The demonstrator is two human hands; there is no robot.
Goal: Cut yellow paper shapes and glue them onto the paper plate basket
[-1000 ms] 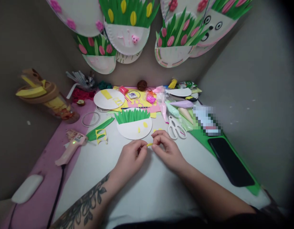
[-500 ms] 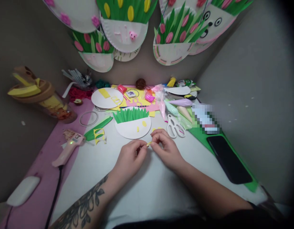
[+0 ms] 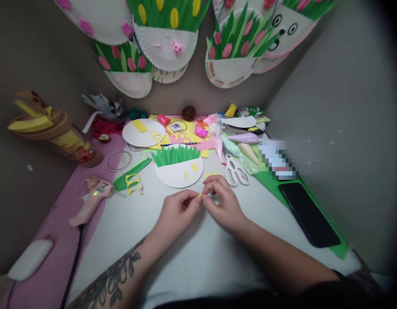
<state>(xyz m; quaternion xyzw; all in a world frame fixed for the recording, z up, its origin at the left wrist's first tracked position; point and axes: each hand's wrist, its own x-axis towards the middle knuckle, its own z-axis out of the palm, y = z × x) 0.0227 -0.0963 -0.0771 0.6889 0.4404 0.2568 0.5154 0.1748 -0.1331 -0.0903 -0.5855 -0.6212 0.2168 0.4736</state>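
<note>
Now the left hand [image 3: 177, 212] and the right hand [image 3: 227, 209] pinch a small yellow piece [image 3: 200, 195] between their closed fingertips; less of it shows than a second ago, which suggests folding or turning, its shaping apparently unfinished; just beyond lies a white disc [image 3: 169, 176] with a green fringe [image 3: 177, 158] and two yellow bits [image 3: 193, 167]; farther off, cone-shaped bags [image 3: 245, 137] hold lilac, mint and pink filling; leftward stands a lidded tumbler [image 3: 69, 143], contents unclear; a clear holder [image 3: 116, 112] carries pale sticks.
</note>
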